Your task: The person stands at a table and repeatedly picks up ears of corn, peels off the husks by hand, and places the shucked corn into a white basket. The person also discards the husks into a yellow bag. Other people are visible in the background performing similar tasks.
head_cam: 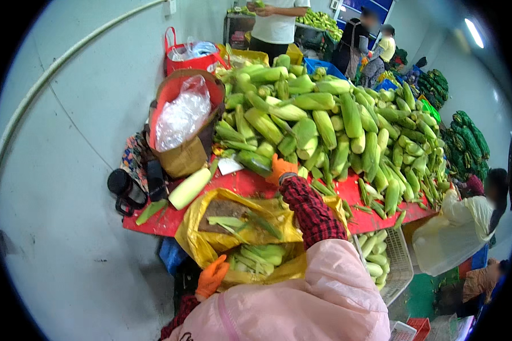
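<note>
My right hand (279, 169), in an orange glove, reaches over the red tabletop (234, 181) to the near edge of a big heap of green corn ears in husk (298, 102). Its fingers are at the end of a dark green ear (254, 163); whether they grip it cannot be told. Lower left, my left hand (212, 276), also orange-gloved, is at the rim of a yellow woven sack (192, 221); its grip is unclear. Stripped husks (260, 258) lie inside the sack. A pale, partly husked ear (190, 188) lies left of the sack.
A bag holding clear plastic (183, 155) and a black-lidded bottle (121, 183) stand at the left, with a red bag (192, 64) behind. Below the table's right side, a white crate (399, 260) holds pale ears. Other people are across the heap and at the right.
</note>
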A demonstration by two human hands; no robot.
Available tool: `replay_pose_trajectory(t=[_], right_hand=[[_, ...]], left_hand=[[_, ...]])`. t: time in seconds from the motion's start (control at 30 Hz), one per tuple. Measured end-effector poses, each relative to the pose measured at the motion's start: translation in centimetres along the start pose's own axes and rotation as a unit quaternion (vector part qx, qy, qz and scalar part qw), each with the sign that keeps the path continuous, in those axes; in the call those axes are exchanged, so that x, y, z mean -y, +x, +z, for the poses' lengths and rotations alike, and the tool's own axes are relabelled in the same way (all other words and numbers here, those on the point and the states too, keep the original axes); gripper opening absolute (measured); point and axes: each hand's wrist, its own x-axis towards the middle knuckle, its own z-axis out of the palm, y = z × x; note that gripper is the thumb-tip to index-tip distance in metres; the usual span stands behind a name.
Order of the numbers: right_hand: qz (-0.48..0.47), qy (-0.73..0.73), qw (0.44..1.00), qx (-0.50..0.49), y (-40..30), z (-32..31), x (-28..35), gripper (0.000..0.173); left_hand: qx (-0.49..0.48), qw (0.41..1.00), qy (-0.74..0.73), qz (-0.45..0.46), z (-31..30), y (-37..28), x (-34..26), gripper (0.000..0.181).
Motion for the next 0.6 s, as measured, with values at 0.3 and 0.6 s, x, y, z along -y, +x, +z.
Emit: replay_pose_trajectory(t=[0.3, 0.6], right_hand=[[0.096, 0.267, 0.951, 0.124, -0.1, 0.9, 1.0, 0.064], [-0.041, 0.657, 0.732, 0.175, -15.2, -1.8, -0.9, 0.058]], left_hand=[[-0.007, 0.997, -0.073, -0.029, -1.6, 0.3, -1.1, 0.048], [0.145, 0.978, -0.149, -0.002, 2.2, 2.1, -8.6, 0.058]])
